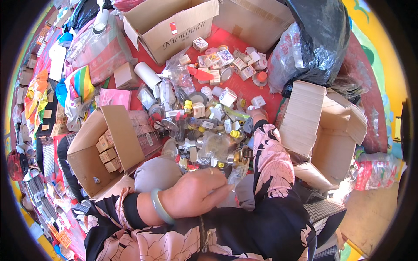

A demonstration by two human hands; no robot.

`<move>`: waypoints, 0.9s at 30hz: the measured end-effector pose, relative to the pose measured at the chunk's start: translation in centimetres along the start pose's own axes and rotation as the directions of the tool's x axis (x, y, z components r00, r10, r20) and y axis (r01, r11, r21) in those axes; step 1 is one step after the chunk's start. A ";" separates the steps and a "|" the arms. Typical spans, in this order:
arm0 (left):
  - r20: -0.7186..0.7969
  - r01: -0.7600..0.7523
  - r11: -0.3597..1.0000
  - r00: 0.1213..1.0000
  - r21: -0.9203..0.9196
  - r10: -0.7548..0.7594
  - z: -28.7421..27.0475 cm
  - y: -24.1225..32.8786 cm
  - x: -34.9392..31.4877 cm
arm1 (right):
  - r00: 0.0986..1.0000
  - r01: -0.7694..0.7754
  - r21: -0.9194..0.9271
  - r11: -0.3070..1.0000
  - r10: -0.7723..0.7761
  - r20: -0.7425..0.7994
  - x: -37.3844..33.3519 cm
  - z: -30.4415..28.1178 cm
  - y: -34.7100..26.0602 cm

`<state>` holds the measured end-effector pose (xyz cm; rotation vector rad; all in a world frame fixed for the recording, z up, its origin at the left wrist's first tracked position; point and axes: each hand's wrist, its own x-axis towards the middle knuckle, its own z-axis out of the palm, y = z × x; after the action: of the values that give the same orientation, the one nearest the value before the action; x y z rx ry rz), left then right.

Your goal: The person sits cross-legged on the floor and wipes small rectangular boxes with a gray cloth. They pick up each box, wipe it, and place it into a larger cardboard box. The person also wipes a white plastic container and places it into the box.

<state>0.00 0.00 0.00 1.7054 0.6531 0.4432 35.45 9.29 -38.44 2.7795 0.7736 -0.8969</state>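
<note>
My left hand (198, 192) is in front of my body with its fingers curled together, a bangle on the wrist. Whether something small is pinched in it is hidden. Farther off to the right, my right hand (257, 114) reaches into a heap of mixed small goods; its fingers are small and partly hidden. Just beyond it lies a small white box (258, 101). Around it in the heap are a yellow-green plastic piece (237, 115), a larger white printed box (227, 97), a yellow-capped bottle (188, 107) and clear plastic items (215, 148).
An open carton (126, 135) at left holds several small boxes. Another open carton (305, 117) stands at right, a bigger one (187, 30) at the back. More small boxes (213, 59) lie on the red sheet (237, 87). A black plastic bag (320, 39) bulges at back right.
</note>
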 end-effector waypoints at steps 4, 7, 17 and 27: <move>-0.109 -0.105 0.993 0.988 0.045 0.110 1.0 -1.5 0.1 | 0.974 0.218 0.077 0.973 -0.212 -0.078 -5.4 -7.7 -3.0; -0.126 -0.148 0.985 0.979 0.086 0.158 1.8 -0.6 -1.1 | 0.895 0.443 0.150 0.884 -0.425 -0.138 -9.2 -9.0 -0.9; -0.604 -0.314 0.787 0.791 -0.531 -0.092 1.9 -3.2 -2.2 | 0.480 0.136 0.952 0.275 -0.859 0.179 -39.7 -22.9 4.1; 0.173 0.207 -0.196 0.969 -0.959 0.174 5.0 0.5 -14.7 | 0.475 0.607 0.763 0.224 -0.872 -0.122 -54.6 -17.1 9.0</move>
<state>-8.21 -13.20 0.06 0.0387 -0.0726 0.4795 10.88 -17.67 6.55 2.4210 2.2538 -2.2432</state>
